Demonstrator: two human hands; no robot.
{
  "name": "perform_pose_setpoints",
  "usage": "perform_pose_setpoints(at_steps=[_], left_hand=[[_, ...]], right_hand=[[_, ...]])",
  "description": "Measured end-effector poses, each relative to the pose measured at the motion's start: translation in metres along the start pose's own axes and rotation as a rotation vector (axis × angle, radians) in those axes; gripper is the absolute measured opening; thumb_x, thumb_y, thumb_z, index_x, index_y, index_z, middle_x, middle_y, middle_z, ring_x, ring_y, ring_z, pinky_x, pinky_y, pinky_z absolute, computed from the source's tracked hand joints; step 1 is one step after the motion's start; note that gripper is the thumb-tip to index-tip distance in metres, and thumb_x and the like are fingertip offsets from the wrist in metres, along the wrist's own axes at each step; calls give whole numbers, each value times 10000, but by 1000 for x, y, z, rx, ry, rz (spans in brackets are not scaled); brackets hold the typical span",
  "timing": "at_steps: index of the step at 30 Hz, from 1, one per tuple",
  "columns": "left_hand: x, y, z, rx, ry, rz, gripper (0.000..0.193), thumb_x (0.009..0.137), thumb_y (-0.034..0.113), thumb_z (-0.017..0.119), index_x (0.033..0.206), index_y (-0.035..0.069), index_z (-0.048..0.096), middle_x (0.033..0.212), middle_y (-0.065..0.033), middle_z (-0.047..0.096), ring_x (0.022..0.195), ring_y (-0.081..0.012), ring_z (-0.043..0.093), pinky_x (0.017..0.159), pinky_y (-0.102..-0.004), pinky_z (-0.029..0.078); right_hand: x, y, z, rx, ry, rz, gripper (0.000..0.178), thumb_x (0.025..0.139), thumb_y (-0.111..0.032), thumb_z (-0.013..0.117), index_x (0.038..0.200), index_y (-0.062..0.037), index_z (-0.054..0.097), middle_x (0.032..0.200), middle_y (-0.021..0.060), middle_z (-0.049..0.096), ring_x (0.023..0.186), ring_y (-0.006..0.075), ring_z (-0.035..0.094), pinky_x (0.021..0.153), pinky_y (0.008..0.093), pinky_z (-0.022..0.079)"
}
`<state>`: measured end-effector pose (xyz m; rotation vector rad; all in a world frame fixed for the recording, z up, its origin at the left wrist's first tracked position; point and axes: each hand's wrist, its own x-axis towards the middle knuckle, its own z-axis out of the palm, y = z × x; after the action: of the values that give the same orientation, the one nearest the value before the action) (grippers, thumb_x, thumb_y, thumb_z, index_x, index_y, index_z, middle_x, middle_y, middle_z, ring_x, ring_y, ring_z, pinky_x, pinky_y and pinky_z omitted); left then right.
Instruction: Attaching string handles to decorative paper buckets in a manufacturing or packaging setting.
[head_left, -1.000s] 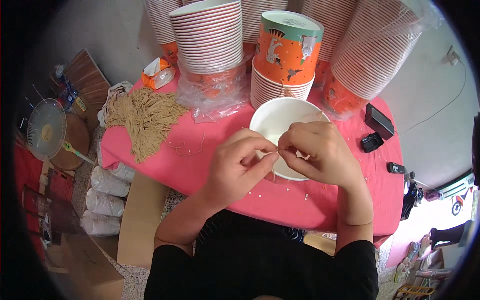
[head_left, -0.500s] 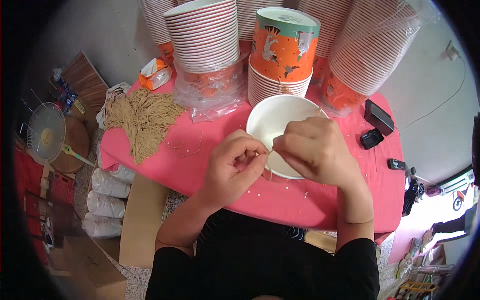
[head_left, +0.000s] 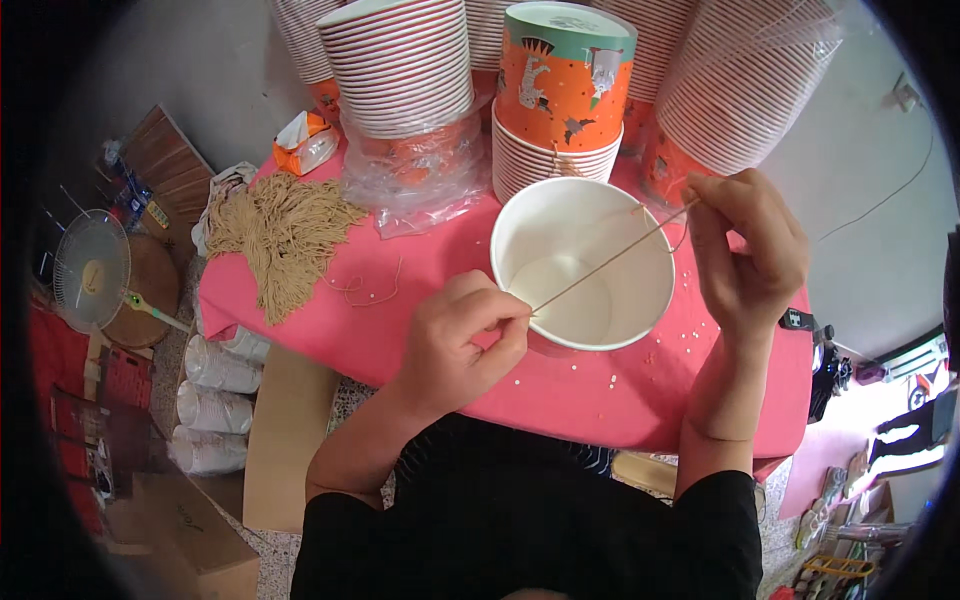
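A tan cord (head_left: 615, 258) is stretched tight across the mouth of a white paper bucket (head_left: 530, 240). My left hand (head_left: 465, 335) pinches the cord's lower end at the near left rim. Off the right rim, my right hand (head_left: 752, 245) is raised and grips the other end between thumb and fingers. A short piece of cord pokes through the bucket's wall near the right rim. Behind it stands a stack of nested buckets, topped by an upside-down orange and green bucket (head_left: 562, 90) with animal pictures.
Tall stacks of white-rimmed buckets (head_left: 400, 75) line the back of the pink table (head_left: 350, 345), some in clear plastic. A heap of tan cords (head_left: 285, 235) and an orange tissue pack (head_left: 305, 145) lie at left. Tiny white discs dot the cloth. A fan (head_left: 92, 270) stands at far left.
My right hand has moved up and right, away from my left hand, drawing the cord out straight over the bucket. My left hand stays nearly in place.
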<state>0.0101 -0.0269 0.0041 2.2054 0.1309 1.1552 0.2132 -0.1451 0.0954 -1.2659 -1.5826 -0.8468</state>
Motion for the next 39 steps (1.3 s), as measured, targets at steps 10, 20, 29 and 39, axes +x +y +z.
perform_pose_setpoints(at_steps=[10, 20, 29, 39], left_hand=[[10, -18, -8, 106, -195, 68, 367, 753, -28, 632, 1110, 53, 603, 1118, -138, 570, 864, -237, 621, 734, -326, 521], [0, -30, -28, -283, 113, -165, 125, 858, 4, 663, 969, 11, 605, 961, -33, 574, 800, -110, 553, 653, -233, 448], [4, -52, -50, -685, 354, -539, 215, 942, 172, 618, 1079, 6, 608, 756, -8, 602, 596, -72, 522, 533, -216, 429], [27, -111, -13, -569, 356, -448, 186, 973, 119, 537, 1123, 26, 594, 886, -16, 627, 654, -82, 586, 557, -212, 465]], right_hand=[[4, 7, -14, 233, -189, 189, 122, 747, 74, 653, 839, -5, 647, 747, 47, 586, 593, 98, 558, 498, 214, 418], [-1, 53, -49, 711, -723, 196, 105, 760, -32, 687, 843, 5, 633, 770, 56, 620, 629, 133, 555, 535, 253, 403], [-1, 0, -15, 249, -713, 118, 375, 615, -104, 820, 882, -26, 569, 1003, 105, 559, 818, 287, 577, 697, 351, 483], [34, 22, -17, 605, -208, 598, 199, 777, -131, 751, 807, -63, 567, 803, -41, 559, 705, 42, 504, 573, 201, 404]])
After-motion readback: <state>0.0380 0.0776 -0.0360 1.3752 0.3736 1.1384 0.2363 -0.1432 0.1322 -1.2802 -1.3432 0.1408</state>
